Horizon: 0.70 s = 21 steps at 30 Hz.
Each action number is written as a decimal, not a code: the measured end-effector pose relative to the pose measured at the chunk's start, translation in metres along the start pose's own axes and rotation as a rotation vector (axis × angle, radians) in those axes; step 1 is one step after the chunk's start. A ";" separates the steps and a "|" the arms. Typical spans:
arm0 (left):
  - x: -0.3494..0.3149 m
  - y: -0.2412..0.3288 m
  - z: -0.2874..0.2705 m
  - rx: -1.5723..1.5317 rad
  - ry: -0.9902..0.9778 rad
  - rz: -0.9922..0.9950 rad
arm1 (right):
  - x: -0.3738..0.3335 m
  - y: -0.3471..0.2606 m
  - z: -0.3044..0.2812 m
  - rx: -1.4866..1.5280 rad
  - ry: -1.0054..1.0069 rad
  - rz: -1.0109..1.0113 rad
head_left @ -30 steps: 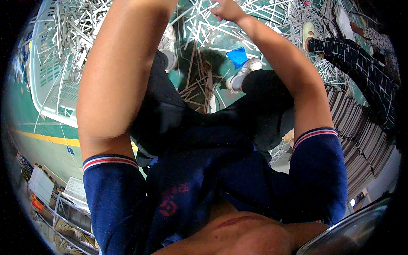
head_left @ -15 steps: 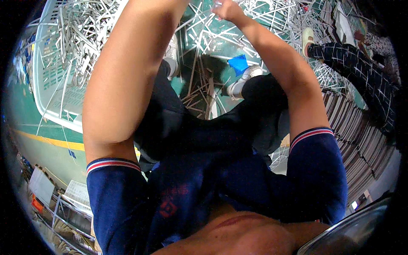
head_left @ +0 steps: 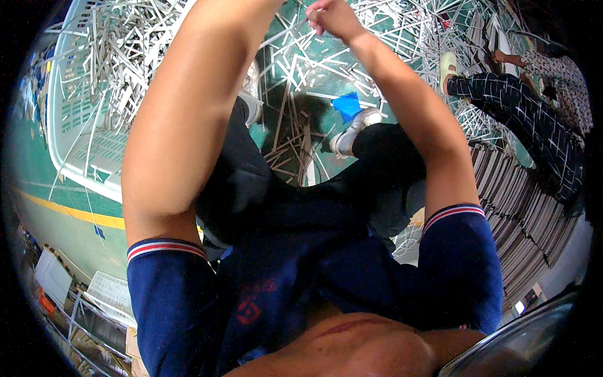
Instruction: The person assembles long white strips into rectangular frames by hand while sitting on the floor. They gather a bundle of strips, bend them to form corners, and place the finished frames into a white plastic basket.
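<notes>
Curling its fingers narrowly among scattered white strips, the right hand works bare.
I cannot tell whether it grips anything; the left hand lies beyond view.

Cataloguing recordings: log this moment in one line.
left hand: out of view; right hand: curled, hold unclear; nearby: scattered thin white strips; left side: pale-green perforated plastic basket
</notes>
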<state>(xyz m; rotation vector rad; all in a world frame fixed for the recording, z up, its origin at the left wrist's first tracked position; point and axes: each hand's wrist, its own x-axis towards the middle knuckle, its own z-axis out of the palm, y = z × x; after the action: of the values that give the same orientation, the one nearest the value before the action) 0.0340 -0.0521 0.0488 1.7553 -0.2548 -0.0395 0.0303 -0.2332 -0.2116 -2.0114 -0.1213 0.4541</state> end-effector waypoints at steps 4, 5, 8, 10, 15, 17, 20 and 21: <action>0.009 -0.012 -0.004 -0.100 0.012 -0.018 | 0.011 -0.027 -0.053 0.252 0.149 0.366; 0.011 -0.014 -0.004 -0.119 0.016 -0.012 | 0.009 -0.036 -0.065 0.409 0.231 0.426; 0.012 -0.012 0.000 -0.117 0.034 -0.018 | -0.010 -0.066 -0.092 0.539 0.077 0.372; 0.010 -0.008 0.007 -0.035 0.057 -0.049 | -0.031 -0.083 -0.095 0.410 -0.001 0.339; 0.011 -0.013 0.016 -0.049 -0.016 -0.057 | -0.081 -0.131 -0.098 0.081 0.157 0.179; 0.015 -0.024 0.019 -0.066 -0.027 -0.118 | -0.098 -0.161 -0.107 0.206 0.231 0.087; 0.025 -0.041 0.033 -0.120 -0.076 -0.337 | -0.128 -0.196 -0.101 -0.074 0.392 -0.088; 0.026 -0.045 0.038 -0.217 -0.116 -0.412 | -0.138 -0.202 -0.094 -0.280 0.434 -0.238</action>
<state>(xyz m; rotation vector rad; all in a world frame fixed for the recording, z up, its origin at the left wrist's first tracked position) 0.0600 -0.0862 -0.0001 1.5653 0.0315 -0.4513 -0.0402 -0.2551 0.0395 -2.2872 -0.1585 -0.1642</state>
